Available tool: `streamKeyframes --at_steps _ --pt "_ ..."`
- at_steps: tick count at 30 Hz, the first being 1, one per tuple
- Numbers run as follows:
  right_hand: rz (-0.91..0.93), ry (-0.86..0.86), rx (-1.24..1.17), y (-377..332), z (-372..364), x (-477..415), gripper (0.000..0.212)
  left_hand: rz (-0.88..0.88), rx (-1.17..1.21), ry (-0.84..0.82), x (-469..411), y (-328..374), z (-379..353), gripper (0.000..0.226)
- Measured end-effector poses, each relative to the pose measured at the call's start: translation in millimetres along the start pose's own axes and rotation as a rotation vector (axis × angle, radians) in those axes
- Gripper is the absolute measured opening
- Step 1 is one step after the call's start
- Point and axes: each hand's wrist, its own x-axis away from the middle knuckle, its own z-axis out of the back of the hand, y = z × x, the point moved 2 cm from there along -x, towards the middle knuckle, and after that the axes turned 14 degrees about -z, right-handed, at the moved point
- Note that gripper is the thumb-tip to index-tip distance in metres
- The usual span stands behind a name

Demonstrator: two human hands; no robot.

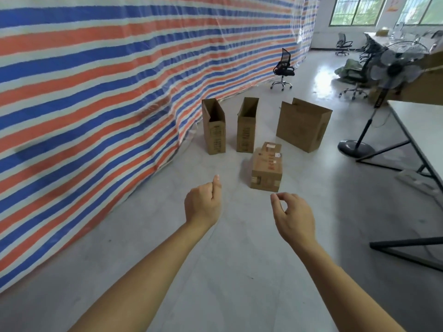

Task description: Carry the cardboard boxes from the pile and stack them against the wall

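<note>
Several cardboard boxes stand on the grey floor ahead. A sealed taped box [266, 167] lies nearest. Behind it stand two tall narrow boxes with open tops, one on the left [214, 129] and one beside it [247, 127]. A wide box [302, 124] stands to the right. My left hand [203, 205] and my right hand [293, 216] reach forward, short of the sealed box. Both hold nothing, with fingers loosely curled. The left thumb points up.
A striped blue, orange and white tarpaulin [96, 92] hangs as a wall along the left. A standing fan [393, 75] and a white table [422, 130] are at the right. A black office chair [283, 68] stands behind the boxes.
</note>
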Motion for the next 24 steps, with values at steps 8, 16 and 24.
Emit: streamKeyframes --at_steps 8,16,24 --pt "-0.106 0.083 0.012 -16.5 -15.1 -202.9 0.031 -0.037 0.033 -0.124 -201.4 -26.1 -123.1 0.059" --pt "-0.191 0.113 -0.019 37.2 -50.2 -424.7 0.029 -0.028 0.066 -0.231 -352.3 -51.6 -297.7 0.057" --pt "-0.190 0.044 -0.033 22.1 -68.4 -669.3 0.032 0.040 0.017 -0.232 -519.0 -83.5 -419.8 0.058"
